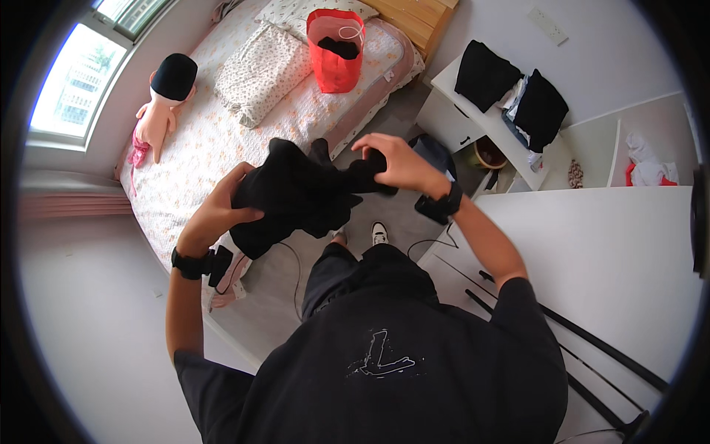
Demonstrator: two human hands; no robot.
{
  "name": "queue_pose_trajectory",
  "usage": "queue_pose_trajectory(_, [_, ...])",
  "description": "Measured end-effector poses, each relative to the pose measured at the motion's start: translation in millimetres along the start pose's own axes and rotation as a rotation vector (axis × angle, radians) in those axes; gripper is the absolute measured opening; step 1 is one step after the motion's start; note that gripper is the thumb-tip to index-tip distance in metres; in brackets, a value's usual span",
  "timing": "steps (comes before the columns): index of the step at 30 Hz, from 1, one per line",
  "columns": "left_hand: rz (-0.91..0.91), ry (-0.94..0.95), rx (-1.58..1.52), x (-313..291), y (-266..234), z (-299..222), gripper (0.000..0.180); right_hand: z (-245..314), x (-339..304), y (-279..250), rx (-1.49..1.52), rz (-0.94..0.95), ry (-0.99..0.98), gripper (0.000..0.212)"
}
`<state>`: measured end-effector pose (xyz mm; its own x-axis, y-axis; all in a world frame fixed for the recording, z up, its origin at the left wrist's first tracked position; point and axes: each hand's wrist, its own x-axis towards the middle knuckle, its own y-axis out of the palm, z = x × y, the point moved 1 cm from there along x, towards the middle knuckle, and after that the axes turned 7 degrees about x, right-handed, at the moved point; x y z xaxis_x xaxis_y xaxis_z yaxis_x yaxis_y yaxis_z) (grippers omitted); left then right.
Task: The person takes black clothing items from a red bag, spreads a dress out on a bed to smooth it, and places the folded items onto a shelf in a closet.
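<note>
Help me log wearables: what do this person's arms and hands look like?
Left hand and right hand are ungloved. Black short sleeves leave the forearms bare. A black strap with a boxy module circles each wrist; thin dark cables show nearby, attachment unclear.

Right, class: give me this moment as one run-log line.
left hand: holds black cloth | right hand: holds its other side | cloth: bunched | red bag: on bed, black item inside

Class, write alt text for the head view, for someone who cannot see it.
A person's left hand and right hand hold a crumpled black garment near a bed bearing a red bag and a doll.
</note>
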<state>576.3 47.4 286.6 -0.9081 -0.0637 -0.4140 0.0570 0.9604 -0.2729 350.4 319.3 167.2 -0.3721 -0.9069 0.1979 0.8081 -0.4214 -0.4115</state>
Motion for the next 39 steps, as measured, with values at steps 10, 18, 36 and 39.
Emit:
queue_pose_trajectory(10, [-0.544,0.245,0.360,-100,-96,-7,0.024,140,120,-26,-0.278,-0.020,-0.311,0.081])
queue_pose_trajectory(18, [-0.313,0.126,0.117,-82,-112,220,0.030,-90,71,206,-0.100,0.640,0.223,0.014])
queue_pose_trajectory(36, [-0.237,0.287,0.280,-222,-139,193,0.032,16,181,502,0.460,0.442,-0.061,0.096])
queue_pose_trajectory(39, [-0.292,0.266,0.257,-245,-170,176,0.034,56,209,526,0.415,0.345,-0.144,0.077])
